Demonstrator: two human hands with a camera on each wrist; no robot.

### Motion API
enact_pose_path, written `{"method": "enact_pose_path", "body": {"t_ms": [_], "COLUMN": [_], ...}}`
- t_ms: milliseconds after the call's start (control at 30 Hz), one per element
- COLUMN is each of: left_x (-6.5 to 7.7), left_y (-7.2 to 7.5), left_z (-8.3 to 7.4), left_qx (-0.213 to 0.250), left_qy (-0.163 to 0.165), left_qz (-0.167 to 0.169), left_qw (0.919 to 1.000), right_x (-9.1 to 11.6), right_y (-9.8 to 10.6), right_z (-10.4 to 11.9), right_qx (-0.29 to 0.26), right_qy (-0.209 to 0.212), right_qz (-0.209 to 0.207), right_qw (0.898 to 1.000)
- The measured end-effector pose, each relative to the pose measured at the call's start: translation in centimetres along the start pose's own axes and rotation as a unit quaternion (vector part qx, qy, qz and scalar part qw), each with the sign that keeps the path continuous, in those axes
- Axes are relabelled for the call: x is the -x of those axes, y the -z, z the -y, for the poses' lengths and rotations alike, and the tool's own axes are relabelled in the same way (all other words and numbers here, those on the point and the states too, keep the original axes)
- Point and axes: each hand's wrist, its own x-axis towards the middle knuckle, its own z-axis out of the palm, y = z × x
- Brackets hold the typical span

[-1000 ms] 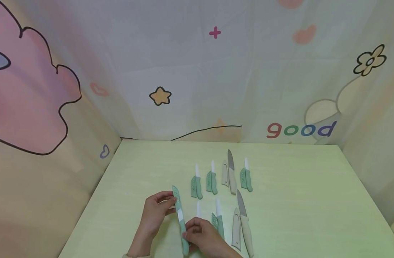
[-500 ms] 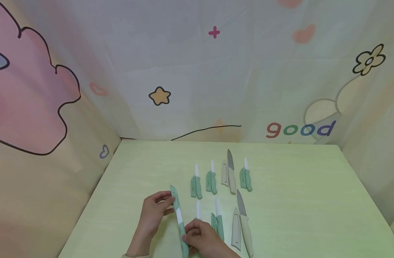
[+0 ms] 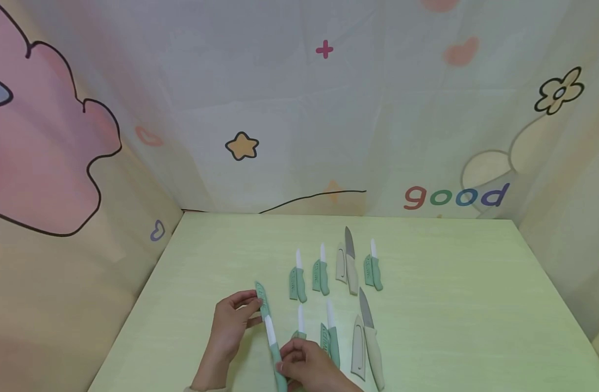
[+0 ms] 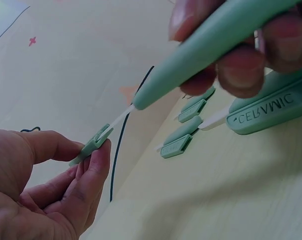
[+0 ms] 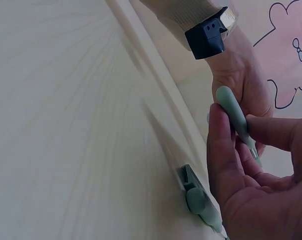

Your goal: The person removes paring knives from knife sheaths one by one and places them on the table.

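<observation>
Between both hands a green-handled ceramic knife [image 3: 276,355] is held up at a slant, over the left-front part of the table. My left hand [image 3: 230,325] pinches its green sheath [image 3: 262,300] between thumb and fingers. The handle is gripped by the fingertips of my right hand [image 3: 310,362]. A stretch of white blade [image 3: 270,330] shows between handle and sheath. In the left wrist view the blade's tip end sits inside the sheath [image 4: 96,144]. From the right wrist, the handle [image 5: 234,111] hides most of the blade.
Back row: several small green knives [image 3: 300,284] and a beige knife [image 3: 351,273], each beside its sheath. Nearer lie a green knife [image 3: 334,344], a larger beige knife [image 3: 374,354] with its sheath [image 3: 359,348], and another green knife [image 3: 301,321] partly behind my right hand. A patterned curtain [image 3: 299,109] stands behind.
A longer stretch of white blade shows between handle and sheath. My right hand has drawn slightly down toward the front edge, while the sheath end has shifted a little left.
</observation>
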Motion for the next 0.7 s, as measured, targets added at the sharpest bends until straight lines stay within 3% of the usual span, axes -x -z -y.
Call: {"method": "enact_pose_path", "body": {"t_ms": [333,533,700], "left_x": [-0.1,0.0,0.3], "left_y": [0.7,0.9,1.2], "left_z": [-0.3,-0.1,0.4], "left_qx": [-0.003,-0.002,-0.013], "left_qy": [-0.005,0.003,0.022], "left_qz": [-0.023,-0.016,0.009], "left_qw": [0.9997,0.9999,0.9996], "right_x": [0.1,0.2,0.1], "right_y": [0.0,0.0,0.4], "right_z": [-0.1,0.2,0.6], "right_qx": [0.02,0.014,-0.008], "right_qy": [-0.016,-0.003,0.015], "right_qz": [0.022,0.029,0.014], "right_qw": [0.999,0.999,1.0]}}
